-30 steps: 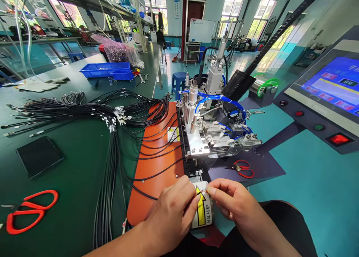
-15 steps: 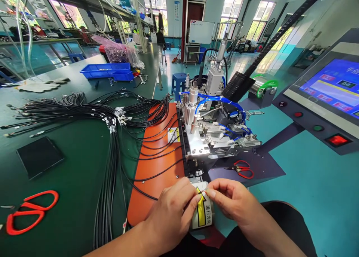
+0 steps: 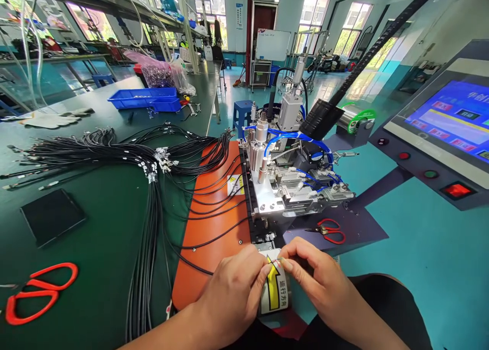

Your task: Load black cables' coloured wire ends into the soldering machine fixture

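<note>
While both hands pinch a tiny wire end (image 3: 278, 261) between them, the left hand (image 3: 233, 294) and right hand (image 3: 317, 278) meet fingertip to fingertip; the machine (image 3: 282, 187) sits just beyond.

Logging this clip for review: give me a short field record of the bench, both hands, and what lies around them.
setting: green workbench in a factory hall
left hand: pinching a thin cable end, fingertips meeting the right's
right hand: pinching the same cable end
under hands: yellow arrow label
ahead: metal machine, orange mat
left side: black cable bundle, red scissors
right side: touchscreen panel
</note>
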`<state>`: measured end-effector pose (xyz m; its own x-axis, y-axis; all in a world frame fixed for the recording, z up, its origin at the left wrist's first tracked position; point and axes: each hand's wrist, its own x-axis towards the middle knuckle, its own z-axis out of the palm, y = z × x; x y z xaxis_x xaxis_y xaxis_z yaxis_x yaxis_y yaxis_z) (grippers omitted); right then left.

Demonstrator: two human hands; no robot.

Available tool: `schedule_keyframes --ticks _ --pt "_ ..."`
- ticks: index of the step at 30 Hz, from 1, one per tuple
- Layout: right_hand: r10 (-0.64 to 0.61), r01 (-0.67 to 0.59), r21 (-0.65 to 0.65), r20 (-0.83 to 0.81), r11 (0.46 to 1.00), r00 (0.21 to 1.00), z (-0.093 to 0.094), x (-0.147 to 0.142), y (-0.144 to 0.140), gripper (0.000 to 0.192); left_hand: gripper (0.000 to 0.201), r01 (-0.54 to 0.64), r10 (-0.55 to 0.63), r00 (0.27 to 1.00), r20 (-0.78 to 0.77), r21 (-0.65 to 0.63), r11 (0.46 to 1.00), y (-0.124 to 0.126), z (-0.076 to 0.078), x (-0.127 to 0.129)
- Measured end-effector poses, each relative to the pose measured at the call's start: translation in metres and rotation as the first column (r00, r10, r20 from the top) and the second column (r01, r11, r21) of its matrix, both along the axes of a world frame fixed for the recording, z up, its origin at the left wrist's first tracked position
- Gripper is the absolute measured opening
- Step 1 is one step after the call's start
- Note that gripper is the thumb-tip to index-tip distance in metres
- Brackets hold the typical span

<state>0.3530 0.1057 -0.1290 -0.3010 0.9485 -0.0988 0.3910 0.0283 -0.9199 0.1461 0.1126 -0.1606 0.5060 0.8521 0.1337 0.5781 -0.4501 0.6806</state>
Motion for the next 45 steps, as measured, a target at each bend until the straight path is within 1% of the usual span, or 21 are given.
schedule_keyframes --ticks 2,4,7,10,12,15,21,23,27,31,34,36,38,40,42,45 --pt "0.007 -0.011 -0.07 -0.056 0.997 0.998 -0.001 0.004 -0.001 0.018 0.028 -0.003 0.003 1.0 0.021 -0.011 1.0 0.0 -0.001 0.0" --pt "-0.007 -0.005 -0.125 -0.095 0.992 0.995 -0.003 0.007 -0.002 0.021 0.027 -0.003 0.003 0.999 0.032 -0.017 1.0 0.0 -0.002 0.0" --pt "-0.046 0.038 -0.111 -0.068 0.993 0.997 -0.005 0.007 -0.003 0.025 0.025 -0.002 0.002 0.999 0.034 -0.015 1.0 -0.001 -0.002 0.0" --pt "-0.053 0.05 -0.077 -0.032 0.996 0.998 -0.006 0.003 -0.004 0.027 0.026 -0.003 0.003 0.999 0.036 -0.01 1.0 -0.001 -0.002 0.0" --pt "-0.057 0.056 -0.077 -0.019 0.996 0.998 -0.007 0.0 -0.004 0.03 0.026 -0.004 0.004 0.999 0.041 0.0 1.0 -0.001 -0.001 0.0" --pt "-0.067 0.065 -0.091 -0.018 0.994 0.998 -0.01 -0.003 -0.004 0.033 0.024 0.0 -0.001 0.999 0.055 0.02 1.0 0.0 0.0 0.0" --pt "-0.099 0.09 -0.16 -0.047 0.983 0.994 -0.014 -0.005 -0.003 0.036 0.023 0.005 -0.007 0.999 0.05 0.048 0.999 0.0 0.0 0.001" --pt "-0.102 0.094 -0.145 -0.044 0.985 0.994 -0.015 -0.005 -0.002 0.035 0.023 0.008 -0.01 0.999 0.049 0.05 0.999 0.0 0.0 0.001" --pt "-0.094 0.093 -0.075 -0.003 0.993 0.996 -0.013 -0.006 -0.002 0.035 0.023 0.002 -0.004 0.999 0.033 0.067 0.998 -0.001 -0.002 0.0" --pt "-0.099 0.099 -0.04 0.016 0.994 0.995 -0.012 -0.007 -0.001 0.036 0.022 -0.002 0.002 1.0 -0.003 0.121 0.993 -0.001 -0.003 0.0" --pt "-0.117 0.117 -0.021 0.0 0.993 0.993 -0.017 -0.007 0.002 0.035 0.019 -0.018 0.018 1.0 0.0 0.148 0.989 0.001 0.0 0.0" --pt "-0.147 0.147 -0.01 -0.028 0.989 0.989 -0.023 -0.008 0.005 0.034 0.016 -0.024 0.022 1.0 0.01 0.138 0.99 0.003 0.003 -0.001" --pt "-0.184 0.184 -0.009 -0.057 0.983 0.981 -0.03 -0.008 0.009 0.033 0.023 -0.015 0.014 1.0 0.007 0.122 0.992 0.005 0.005 -0.004" --pt "-0.213 0.213 -0.007 -0.075 0.977 0.974 -0.037 -0.009 0.013 0.032 0.038 -0.006 0.007 1.0 -0.011 0.115 0.993 0.007 0.005 -0.007" --pt "-0.237 0.238 0.013 -0.073 0.971 0.969 -0.042 -0.011 0.018 0.032 0.049 -0.015 0.018 0.999 -0.026 0.126 0.992 0.01 0.002 -0.009" --pt "-0.256 0.261 0.071 -0.074 0.963 0.964 -0.047 -0.014 0.025 0.031 0.051 -0.025 0.031 0.999 -0.029 0.193 0.981 0.014 -0.003 -0.009"
